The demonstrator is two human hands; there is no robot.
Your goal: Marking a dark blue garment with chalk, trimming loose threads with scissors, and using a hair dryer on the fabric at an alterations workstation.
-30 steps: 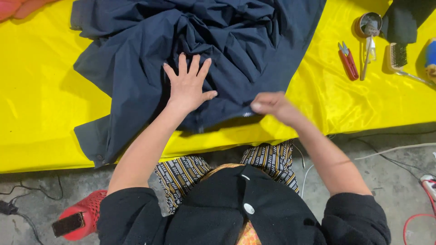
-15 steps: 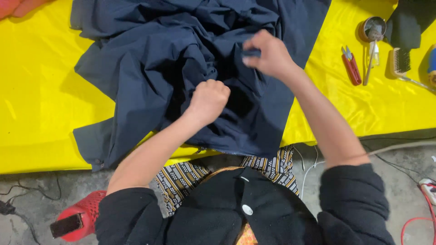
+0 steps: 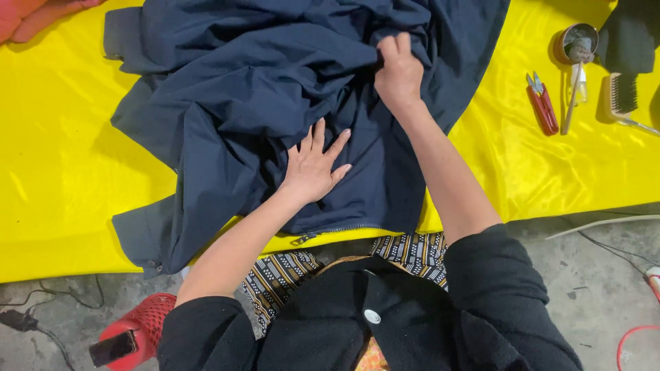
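Nearest the camera: black sleeves and a black top with a pale button, a patterned black-and-white cloth (image 3: 412,251) at the lap. Down on the grey floor at lower left, a red basket (image 3: 141,323) with a dark phone (image 3: 113,347) lying on it; black cable beside it.

Next out, the front edge of the bench under a yellow sheet (image 3: 62,178). Spread across it, a dark navy jacket (image 3: 227,96), rumpled, its zipper hem hanging just over the near edge.

Left hand (image 3: 313,165) pressed flat on the jacket, fingers splayed wide, gripping nothing. Beyond it, right hand (image 3: 397,69) closed in a fist, fingers (image 3: 388,48) pinched on a bunched fold of the navy cloth near the garment's middle.

To the right on the yellow sheet, well apart from the jacket: red thread snips (image 3: 542,106), a slim pale tool (image 3: 572,103) leaning from a small round tin (image 3: 576,41), and a brush (image 3: 624,93) with dark bristles. Dark cloth at the far right corner. At the far left corner, a strip of pink-orange fabric (image 3: 34,17).
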